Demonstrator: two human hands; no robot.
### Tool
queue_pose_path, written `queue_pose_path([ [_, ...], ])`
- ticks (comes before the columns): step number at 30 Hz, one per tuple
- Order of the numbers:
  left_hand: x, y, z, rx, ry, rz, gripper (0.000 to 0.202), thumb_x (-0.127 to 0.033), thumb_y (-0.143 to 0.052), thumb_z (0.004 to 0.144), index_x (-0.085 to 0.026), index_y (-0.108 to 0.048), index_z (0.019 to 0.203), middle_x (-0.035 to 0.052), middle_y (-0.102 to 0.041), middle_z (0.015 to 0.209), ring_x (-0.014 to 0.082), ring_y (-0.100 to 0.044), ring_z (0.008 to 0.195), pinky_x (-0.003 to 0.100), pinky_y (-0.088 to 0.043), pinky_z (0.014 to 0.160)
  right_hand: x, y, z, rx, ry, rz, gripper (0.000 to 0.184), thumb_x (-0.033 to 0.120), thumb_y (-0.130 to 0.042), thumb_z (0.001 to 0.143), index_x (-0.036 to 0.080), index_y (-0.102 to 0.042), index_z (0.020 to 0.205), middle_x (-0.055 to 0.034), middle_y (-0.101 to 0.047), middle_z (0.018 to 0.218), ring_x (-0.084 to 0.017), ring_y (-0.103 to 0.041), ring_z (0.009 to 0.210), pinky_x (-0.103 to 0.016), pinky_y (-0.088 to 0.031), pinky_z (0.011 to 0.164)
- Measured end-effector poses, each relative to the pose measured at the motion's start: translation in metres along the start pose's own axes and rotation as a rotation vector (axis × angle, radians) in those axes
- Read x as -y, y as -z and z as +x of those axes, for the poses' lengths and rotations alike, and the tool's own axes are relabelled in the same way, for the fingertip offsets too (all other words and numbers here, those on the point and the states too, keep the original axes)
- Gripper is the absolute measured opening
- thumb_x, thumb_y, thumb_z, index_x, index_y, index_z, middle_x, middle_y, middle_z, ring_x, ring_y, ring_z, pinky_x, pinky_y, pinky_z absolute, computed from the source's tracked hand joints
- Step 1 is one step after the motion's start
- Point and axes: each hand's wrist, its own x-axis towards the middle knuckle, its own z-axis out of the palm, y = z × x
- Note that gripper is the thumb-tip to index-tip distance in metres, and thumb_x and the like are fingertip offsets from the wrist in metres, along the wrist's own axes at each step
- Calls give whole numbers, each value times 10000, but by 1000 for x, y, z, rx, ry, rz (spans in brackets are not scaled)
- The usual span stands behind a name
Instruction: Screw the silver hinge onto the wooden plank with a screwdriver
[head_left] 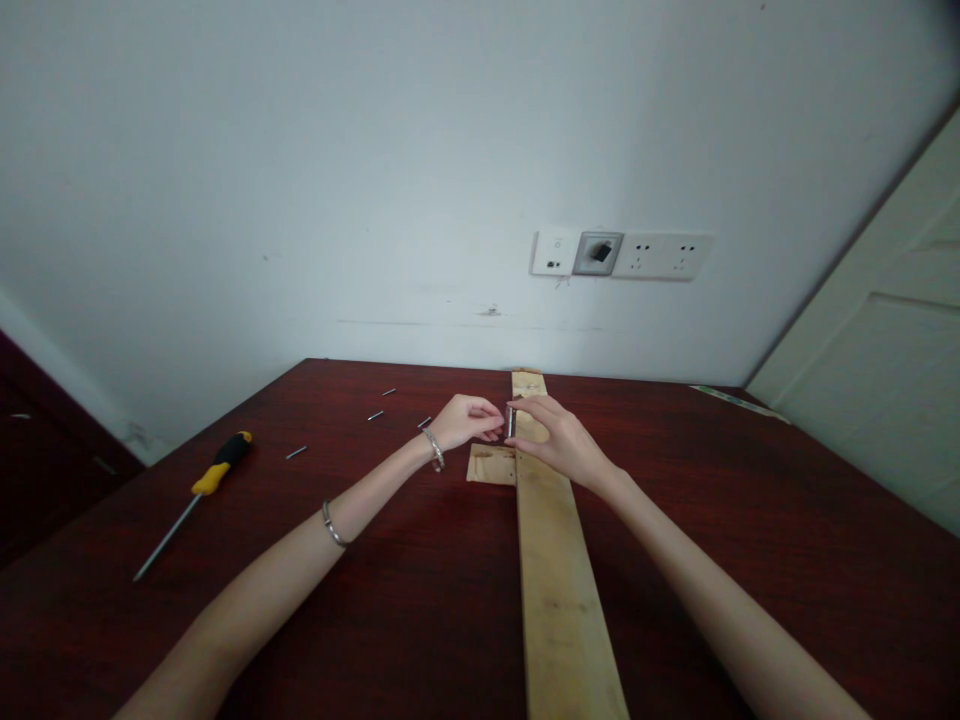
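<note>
A long pale wooden plank lies lengthwise on the dark red table, running from the wall toward me. A small wooden block rests against its left side. My right hand is above the plank's far part, thumb and forefinger pinched on a small metal screw held upright. My left hand is curled shut just left of the screw, fingertips near it; whether it touches the screw I cannot tell.
A yellow-and-black screwdriver lies at the table's left. Several loose screws are scattered behind my left wrist. Wall sockets sit above the plank's far end. A pale door stands at right.
</note>
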Motion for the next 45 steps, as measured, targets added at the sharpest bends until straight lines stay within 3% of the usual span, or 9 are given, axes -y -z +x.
queue_pose_path([
  [3,-3,-4,-1,-101,-47,56,174,-190,-787,717,-62,-669,736,53,-671,635,102,-628,540,217,-542,575,4,0,2,-44,18,-95,409,283,-682,805,194,-579,1191,-120,-639,1116,-275,-582,1076,-458,-506,942],
  [12,0,-18,-4,-107,-55,-56,180,-181,-811,675,-72,-730,792,44,-703,695,110,-648,611,217,-551,652,14,0,4,-60,70,-220,373,282,-664,811,180,-582,1161,-147,-569,1131,-299,-532,1048,-483,-496,908],
  [17,0,-21,-8,-63,-22,-181,232,-237,-823,683,-52,-720,779,71,-702,731,129,-662,662,250,-563,696,13,0,5,-40,90,-176,364,296,-635,838,183,-569,1177,-153,-567,1163,-294,-545,1086,-485,-479,941],
  [24,2,-12,-6,87,54,-414,215,-192,-811,715,-47,-687,814,76,-678,746,132,-655,675,293,-577,708,14,10,5,-16,50,-43,625,363,-686,800,241,-425,1354,-130,-551,1249,-286,-538,1176,-484,-450,1008],
  [28,5,-7,-6,150,65,-469,193,-180,-796,732,-56,-672,814,70,-671,762,146,-664,684,309,-580,708,12,11,5,-28,61,-27,562,362,-675,811,230,-470,1317,-133,-552,1230,-275,-545,1161,-470,-456,1006],
  [33,6,-8,-5,109,86,-449,134,-153,-750,781,-62,-661,825,66,-672,776,125,-656,674,300,-574,718,13,8,4,-51,88,-53,471,355,-666,817,250,-535,1257,-123,-553,1197,-281,-549,1138,-477,-478,972],
  [38,6,-8,-3,40,132,-450,100,-132,-714,816,-64,-662,868,87,-687,789,145,-673,704,304,-571,729,18,9,6,-133,-32,-8,331,340,-623,842,209,-617,1146,-115,-580,1073,-253,-581,1039,-435,-507,921],
  [41,5,-7,-4,44,148,-480,78,-95,-683,830,-57,-671,897,98,-691,800,149,-676,695,298,-567,718,18,9,9,-163,-194,155,229,327,-572,861,194,-672,1019,-88,-655,952,-206,-626,856,-360,-545,764],
  [45,5,-8,-4,83,171,-494,67,-71,-660,838,-53,-671,902,90,-686,778,143,-674,669,294,-565,718,16,8,12,-89,-397,332,244,368,-578,837,178,-721,890,-48,-704,765,-171,-630,694,-290,-516,616],
])
